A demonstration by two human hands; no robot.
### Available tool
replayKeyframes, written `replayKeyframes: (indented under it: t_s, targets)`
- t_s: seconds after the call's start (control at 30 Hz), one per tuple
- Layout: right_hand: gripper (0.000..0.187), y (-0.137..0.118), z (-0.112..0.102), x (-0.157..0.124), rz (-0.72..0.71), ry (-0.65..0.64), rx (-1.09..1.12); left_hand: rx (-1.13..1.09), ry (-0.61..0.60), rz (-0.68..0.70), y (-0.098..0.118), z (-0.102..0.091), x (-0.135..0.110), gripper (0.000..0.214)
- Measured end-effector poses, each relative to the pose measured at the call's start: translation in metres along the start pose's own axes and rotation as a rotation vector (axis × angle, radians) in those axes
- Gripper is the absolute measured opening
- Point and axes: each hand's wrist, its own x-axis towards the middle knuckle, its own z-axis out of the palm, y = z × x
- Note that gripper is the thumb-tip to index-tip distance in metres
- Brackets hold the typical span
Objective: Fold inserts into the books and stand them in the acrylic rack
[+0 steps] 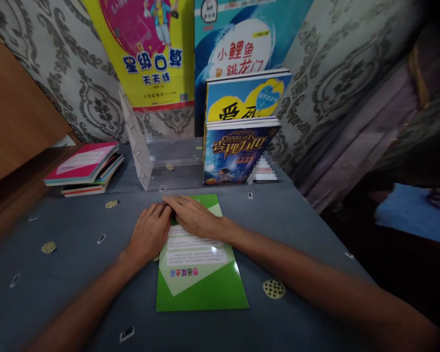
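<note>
A green book (201, 293) with a pale text panel lies on the cloth-covered table, its print upside down to me. At its upper left edge my left hand (152, 226) is closed, fingers bent together on the book. My right hand (196, 216) reaches across the book's upper part, its fingers curled over the same corner and meeting my left hand. The fingertips of both hands are partly hidden. Just beyond stands a clear book rack (141, 164), holding a dark blue book (238, 156) and a blue and yellow book (220, 98) behind it at its right end.
Several books (82, 166) lie stacked at the left, near a wooden panel (18, 107). Behind the rack, a tall yellow workbook (157, 88) and a teal book (205, 54) stand against the patterned wall. A curtain (359, 127) hangs at the right, past the table edge.
</note>
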Motion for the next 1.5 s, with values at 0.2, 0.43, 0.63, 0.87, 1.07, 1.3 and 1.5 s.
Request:
replayKeyframes:
  t_s: [0.2, 0.43, 0.63, 0.87, 1.07, 1.3, 1.5]
  targets:
    - [0.053, 0.009, -0.011, -0.023, 0.085, 0.005, -0.005, 0.025, 0.000, 0.011, 0.001, -0.001, 0.000, 0.027]
    - [0.046, 0.036, -0.030, -0.059, 0.216, 0.066, -0.099, 0.006, -0.008, 0.001, 0.001, 0.001, -0.001, 0.028]
    - [0.045, 0.048, -0.038, -0.081, 0.209, 0.144, -0.072, 0.017, -0.054, -0.011, 0.000, -0.002, 0.003, 0.027]
    - [0.045, 0.051, -0.043, -0.093, 0.193, 0.175, 0.081, 0.011, -0.101, 0.047, -0.003, -0.009, 0.008, 0.036]
    - [0.047, 0.062, -0.046, -0.094, 0.143, 0.228, 0.343, 0.040, -0.058, 0.170, 0.002, -0.014, 0.015, 0.037]
    - [0.048, 0.066, -0.043, -0.093, 0.151, 0.304, 0.502, -0.184, -0.052, 0.304, 0.040, -0.003, 0.046, 0.034]
    - [0.047, 0.073, -0.041, -0.091, 0.177, 0.367, 0.487, 0.061, -0.132, 0.201, 0.085, -0.011, 0.060, 0.033]
